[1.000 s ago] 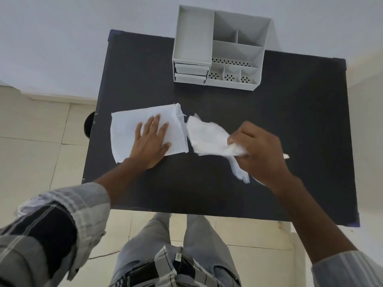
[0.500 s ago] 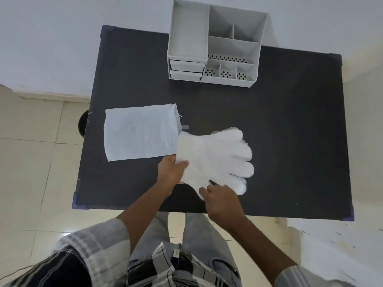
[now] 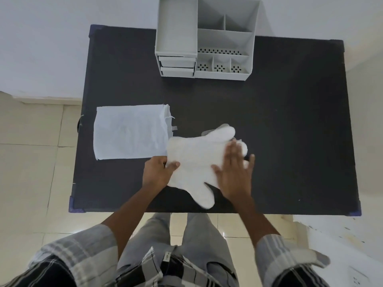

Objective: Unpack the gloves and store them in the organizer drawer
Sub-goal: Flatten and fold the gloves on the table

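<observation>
Flattening the gloves (image 3: 196,160) beside the empty packet (image 3: 130,131), the left hand (image 3: 158,172) pinches their cuff, the open right hand (image 3: 234,175) presses palm-down; folding for the organizer's drawer (image 3: 177,63) likely follows.

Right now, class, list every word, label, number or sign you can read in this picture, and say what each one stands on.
Nothing here can be read.
Small white tag on the checked shirt: print too small and blurred to read.
White fabric pouch, white gloves, grey plastic organizer, black table: no text visible.
</observation>
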